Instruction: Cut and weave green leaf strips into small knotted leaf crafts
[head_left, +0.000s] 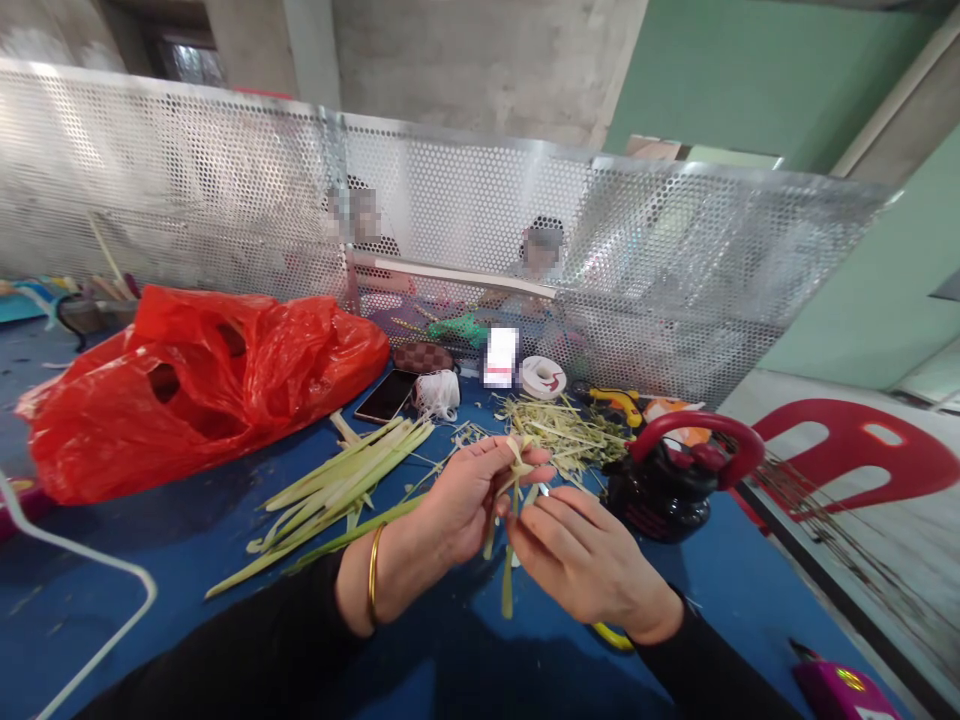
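My left hand (pixel 469 495) and my right hand (pixel 577 555) meet over the blue table (pixel 187 540), both pinched on pale green leaf strips (pixel 514 480) that are folded into a small knot between the fingers. The loose ends of the strips hang down below my hands. A gold bangle (pixel 373 590) sits on my left wrist. A bundle of long green leaf strips (pixel 337 490) lies on the table to the left of my hands. A heap of thin cut scraps (pixel 562 430) lies just beyond them.
A large red plastic bag (pixel 195 385) lies at the left. A black kettle with a red handle (pixel 675 480) stands right of my hands. A phone (pixel 386 395), white twine (pixel 439 393) and a tape roll (pixel 542 377) sit before the perforated metal screen (pixel 480 220). People sit behind it. A red chair (pixel 847 455) stands right.
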